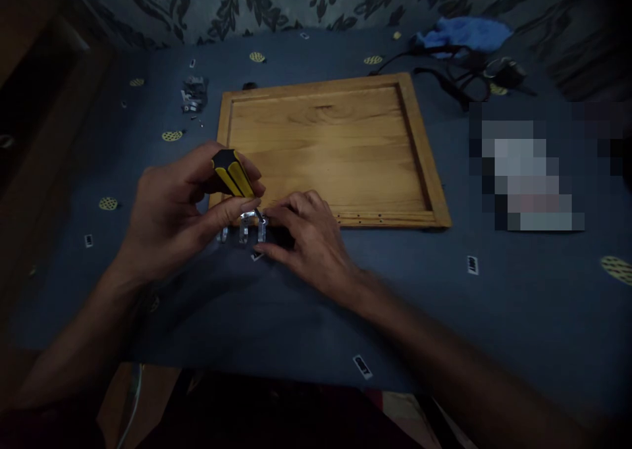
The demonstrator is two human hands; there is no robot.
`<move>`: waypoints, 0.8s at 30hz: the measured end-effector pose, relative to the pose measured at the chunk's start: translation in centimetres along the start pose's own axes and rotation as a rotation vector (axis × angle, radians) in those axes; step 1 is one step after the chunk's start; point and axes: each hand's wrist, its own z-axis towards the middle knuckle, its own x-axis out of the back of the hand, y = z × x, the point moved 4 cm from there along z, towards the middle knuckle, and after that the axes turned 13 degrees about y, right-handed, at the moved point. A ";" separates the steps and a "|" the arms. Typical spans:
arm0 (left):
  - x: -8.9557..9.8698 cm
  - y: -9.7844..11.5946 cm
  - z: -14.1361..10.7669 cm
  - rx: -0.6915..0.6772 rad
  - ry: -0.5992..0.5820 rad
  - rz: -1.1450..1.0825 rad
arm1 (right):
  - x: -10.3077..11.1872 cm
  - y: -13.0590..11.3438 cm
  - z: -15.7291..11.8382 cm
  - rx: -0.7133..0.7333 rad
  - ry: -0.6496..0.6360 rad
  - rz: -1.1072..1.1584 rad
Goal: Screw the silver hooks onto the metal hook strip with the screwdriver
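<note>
Screwdriver (236, 176) clasped in left hand (168, 202), long axis slanted, tip down-right at bracket (262, 232), right hand (313, 235) beside it, grip unclear

A yellow screwdriver (237, 176) slants onto metal brackets (243, 230) edging a wooden panel (326, 149).

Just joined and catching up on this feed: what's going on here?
A person's left hand grips a yellow-and-black screwdriver, its tip down at a metal fitting by the near edge of a framed wooden panel. The right hand is at the same fitting, thumb and fingers close around it; firm grip or light touch, I can't tell. The panel lies on a blue-covered table. More metal pieces sit beyond the left hand.
</note>
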 end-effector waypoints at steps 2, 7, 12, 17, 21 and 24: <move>0.0 0.0 0.0 0.000 -0.007 0.004 | 0.0 0.0 0.0 -0.004 -0.005 -0.001; 0.0 0.0 0.3 0.025 0.015 -0.018 | 0.1 0.0 0.1 -0.010 -0.022 0.004; 0.9 -0.6 0.8 0.084 0.261 -0.114 | 0.1 0.1 0.0 -0.006 -0.017 0.029; 0.7 -0.9 0.8 0.079 0.282 -0.094 | 0.2 0.1 -0.1 0.010 -0.007 0.007; 0.0 -0.7 0.7 0.048 0.215 -0.019 | 0.2 0.0 -0.1 0.019 -0.001 0.001; -0.1 -0.5 0.6 0.001 0.205 0.004 | 0.1 0.0 -0.1 0.022 0.003 -0.009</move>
